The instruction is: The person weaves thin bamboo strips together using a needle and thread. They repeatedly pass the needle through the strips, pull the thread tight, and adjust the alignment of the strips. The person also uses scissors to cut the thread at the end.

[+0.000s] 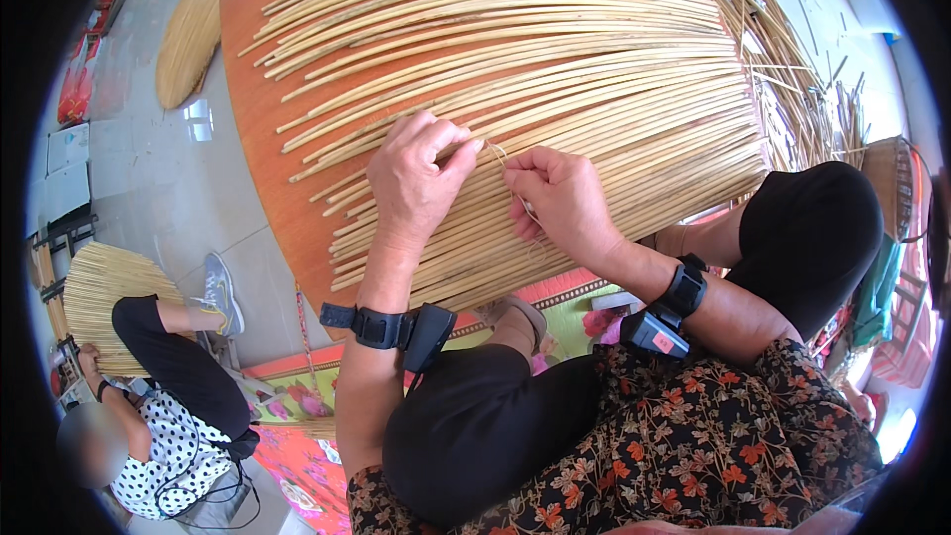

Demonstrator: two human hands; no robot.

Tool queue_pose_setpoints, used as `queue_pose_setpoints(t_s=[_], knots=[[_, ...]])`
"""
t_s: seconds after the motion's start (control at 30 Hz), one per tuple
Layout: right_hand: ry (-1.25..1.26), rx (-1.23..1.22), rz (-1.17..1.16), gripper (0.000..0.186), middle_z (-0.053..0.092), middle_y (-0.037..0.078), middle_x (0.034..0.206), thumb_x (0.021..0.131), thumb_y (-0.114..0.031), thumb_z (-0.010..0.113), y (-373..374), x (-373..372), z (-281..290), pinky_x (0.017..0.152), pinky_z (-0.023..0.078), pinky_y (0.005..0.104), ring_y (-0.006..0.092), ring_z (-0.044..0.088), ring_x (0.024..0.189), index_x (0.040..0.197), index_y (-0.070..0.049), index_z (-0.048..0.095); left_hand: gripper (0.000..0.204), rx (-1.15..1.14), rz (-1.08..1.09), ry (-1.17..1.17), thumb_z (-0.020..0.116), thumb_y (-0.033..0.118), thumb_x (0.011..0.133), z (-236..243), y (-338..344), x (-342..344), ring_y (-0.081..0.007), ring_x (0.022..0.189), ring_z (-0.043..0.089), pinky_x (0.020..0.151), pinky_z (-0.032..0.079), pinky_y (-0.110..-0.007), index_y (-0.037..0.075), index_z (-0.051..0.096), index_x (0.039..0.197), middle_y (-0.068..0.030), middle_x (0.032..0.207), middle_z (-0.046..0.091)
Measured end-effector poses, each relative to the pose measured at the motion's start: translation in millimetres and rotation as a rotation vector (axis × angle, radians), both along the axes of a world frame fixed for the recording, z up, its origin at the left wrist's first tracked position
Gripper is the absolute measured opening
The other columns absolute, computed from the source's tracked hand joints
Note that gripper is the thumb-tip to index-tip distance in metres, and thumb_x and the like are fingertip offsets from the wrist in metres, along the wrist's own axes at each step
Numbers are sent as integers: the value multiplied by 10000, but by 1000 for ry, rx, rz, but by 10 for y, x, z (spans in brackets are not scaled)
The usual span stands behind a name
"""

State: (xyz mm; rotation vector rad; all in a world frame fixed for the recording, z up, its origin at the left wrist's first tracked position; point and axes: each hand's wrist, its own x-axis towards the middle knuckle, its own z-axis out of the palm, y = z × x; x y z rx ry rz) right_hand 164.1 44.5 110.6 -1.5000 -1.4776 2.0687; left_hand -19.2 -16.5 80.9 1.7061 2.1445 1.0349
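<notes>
so, two hands in on one job: left hand (pixel 421 173) over the middle of the stalks (pixel 634 124), right hand (pixel 565 203) just beside it, a little lower. left grip narrow, thumb and forefinger pinched on one thin thread (pixel 492 146). right grip also closed on the thread, fingers curled; the thread spans the short gap between the hands, with a slack bit hanging below the right fingers. stalks: one layer side by side on one orange counter (pixel 287 198), dozens, too tightly packed to count; left ends staggered with gaps showing, right ends closer together. two black wristbands (pixel 381 329), one per forearm, each with a black box. one heap of loose stems (pixel 783 50) past the right edge, number unreadable. one woven basket (pixel 889 183) far right. one pale oval panel (pixel 190 35) on the tiled floor, upper left. one co-worker (pixel 173 451) seated lower left, one hand at a second, fan-shaped panel (pixel 114 302), one grey sneaker (pixel 220 292) in view.
</notes>
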Motion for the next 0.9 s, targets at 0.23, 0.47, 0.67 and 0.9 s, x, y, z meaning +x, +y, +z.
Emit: queue_pose_setpoints(t_s=[0.23,0.47,0.67,0.9], knots=[[41,-112,-91,212,709,101,762,1058,-129,659,26,-14,-1,530,605,301,172,710,606,1141,57,717,141,-47,6,-82,874,89,834,67,19,12,-222,784,709,688,567,-341,50,740,855,-49,860,711],[69,-145,-79,212,716,123,778,1053,-133,661,87,-6,33,546,620,312,206,729,623,1126,55,726,136,5,10,-98,867,120,828,40,1,49,-222,707,689,623,545,-353,84,736,831,-34,828,682],[78,-166,-72,212,721,132,801,1058,-130,652,110,5,55,560,628,315,213,734,644,1137,53,723,129,51,-1,-85,868,128,816,28,15,59,-238,713,701,619,554,-369,102,743,833,-26,834,692],[124,-166,-64,205,718,131,811,1069,-146,650,147,-7,39,579,632,309,215,743,661,1125,44,702,123,42,-5,-155,867,135,816,-9,12,65,-247,761,717,650,570,-369,107,754,854,-18,867,720]])
